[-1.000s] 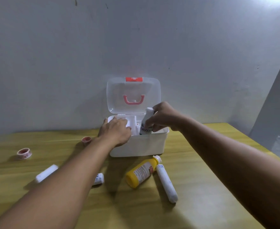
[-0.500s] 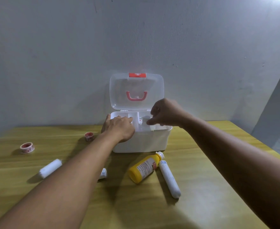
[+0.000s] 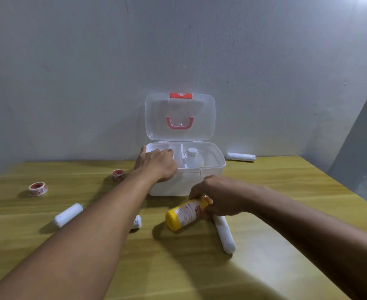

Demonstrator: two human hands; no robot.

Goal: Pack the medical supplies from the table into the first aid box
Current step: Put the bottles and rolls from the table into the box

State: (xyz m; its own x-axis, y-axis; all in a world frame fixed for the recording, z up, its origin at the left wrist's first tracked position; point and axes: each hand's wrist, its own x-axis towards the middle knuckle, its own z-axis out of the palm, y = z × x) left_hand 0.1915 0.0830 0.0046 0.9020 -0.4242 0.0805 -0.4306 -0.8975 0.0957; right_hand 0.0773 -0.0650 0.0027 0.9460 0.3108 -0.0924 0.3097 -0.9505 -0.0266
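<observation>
On the far left of the wooden table [image 3: 286, 191] sits a small roll of tape [image 3: 38, 188] with red on it. A second roll of tape [image 3: 118, 175], also red and white, sits a little to its right, at about 9 o'clock from the box. Nearer the person, at 7 o'clock from the box, a white bandage roll [image 3: 68, 215] lies on its side. Another small white roll [image 3: 136, 221] peeks out from behind the left forearm, so most of it is hidden.

The left hand [image 3: 156, 164] rests on the front left corner of the first aid box [image 3: 178, 185]. Its fingers are bent and close together, and their tips lie over the rim of the box's left part.

The white box stands in the middle of the table by the wall. Its clear lid [image 3: 180, 116] stands straight up, with a pink handle and a red clasp at the top. A white bottle [image 3: 193, 158] stands upright inside the box, in the middle part.

At 6 o'clock from the box lies a yellow bottle [image 3: 185, 214] on its side, tipped up at the cap end. The right hand [image 3: 221, 198] is on that cap end, fingers curled down around it. A long white bandage roll [image 3: 223, 233] lies just beside the bottle, under the right hand.

One more white roll [image 3: 240, 157] lies by the wall at 3 o'clock from the box.
</observation>
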